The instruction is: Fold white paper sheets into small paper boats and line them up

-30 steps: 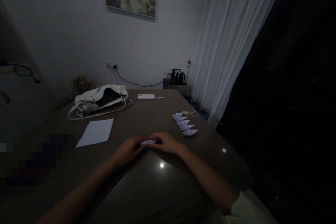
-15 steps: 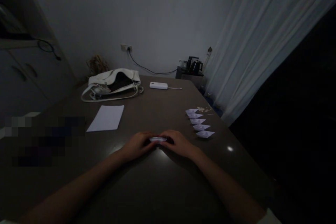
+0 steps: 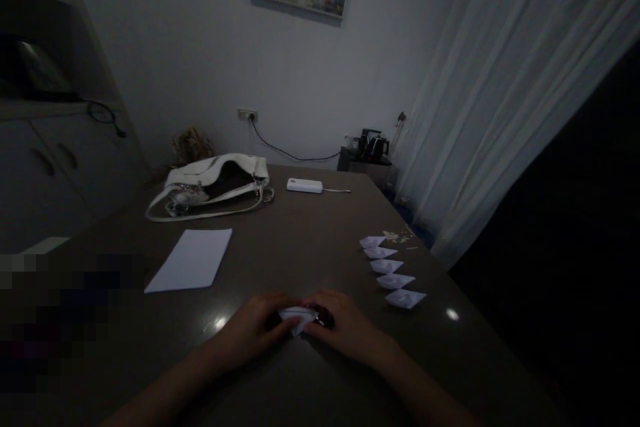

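Note:
A small piece of folded white paper (image 3: pixel 299 314) is pinched between my two hands, low over the near part of the table. My left hand (image 3: pixel 253 327) grips its left side with thumb and fingers. On its right side my right hand (image 3: pixel 345 327) is closed in the same way. The paper's lower part comes to a point between my thumbs; its back is hidden by my fingers. To the right, several white folded paper boats (image 3: pixel 393 280) stand in a slanting row. A stack of white paper sheets (image 3: pixel 195 259) lies to the left.
A white handbag (image 3: pixel 220 180) lies at the back left of the brown table (image 3: pixel 310 240). Beside it is a white power bank (image 3: pixel 305 185) with a short cable. Small pale scraps (image 3: pixel 397 237) lie near the right edge. Kettles (image 3: pixel 374 145) stand on a cabinet behind.
My view has swung left, then tilted up. Both hands keep hold of the folded paper, which now shows a pointed lower part where a thin, flat strip showed before.

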Tool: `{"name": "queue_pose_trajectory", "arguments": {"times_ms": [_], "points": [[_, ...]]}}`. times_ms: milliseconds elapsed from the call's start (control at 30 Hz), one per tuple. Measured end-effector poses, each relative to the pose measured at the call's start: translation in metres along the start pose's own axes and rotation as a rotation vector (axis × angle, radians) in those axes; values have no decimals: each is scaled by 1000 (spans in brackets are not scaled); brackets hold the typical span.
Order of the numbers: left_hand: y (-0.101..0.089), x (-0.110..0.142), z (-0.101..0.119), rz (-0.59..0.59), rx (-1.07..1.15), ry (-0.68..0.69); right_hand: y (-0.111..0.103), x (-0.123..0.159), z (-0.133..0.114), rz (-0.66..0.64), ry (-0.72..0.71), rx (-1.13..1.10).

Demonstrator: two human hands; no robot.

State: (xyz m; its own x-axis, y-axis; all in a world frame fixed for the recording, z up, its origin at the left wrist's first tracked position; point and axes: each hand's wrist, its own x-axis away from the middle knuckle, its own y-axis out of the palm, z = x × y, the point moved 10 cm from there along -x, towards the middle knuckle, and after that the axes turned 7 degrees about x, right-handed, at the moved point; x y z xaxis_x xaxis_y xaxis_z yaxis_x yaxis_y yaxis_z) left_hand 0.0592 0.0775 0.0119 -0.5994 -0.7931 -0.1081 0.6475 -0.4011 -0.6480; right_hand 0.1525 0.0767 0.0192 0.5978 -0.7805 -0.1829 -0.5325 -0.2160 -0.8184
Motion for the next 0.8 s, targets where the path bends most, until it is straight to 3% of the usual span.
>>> {"name": "queue_pose_trajectory", "arguments": {"times_ms": [800], "points": [[2,0,-8,38,-43,-19,-1,-1,10,105,23,-75]]}}
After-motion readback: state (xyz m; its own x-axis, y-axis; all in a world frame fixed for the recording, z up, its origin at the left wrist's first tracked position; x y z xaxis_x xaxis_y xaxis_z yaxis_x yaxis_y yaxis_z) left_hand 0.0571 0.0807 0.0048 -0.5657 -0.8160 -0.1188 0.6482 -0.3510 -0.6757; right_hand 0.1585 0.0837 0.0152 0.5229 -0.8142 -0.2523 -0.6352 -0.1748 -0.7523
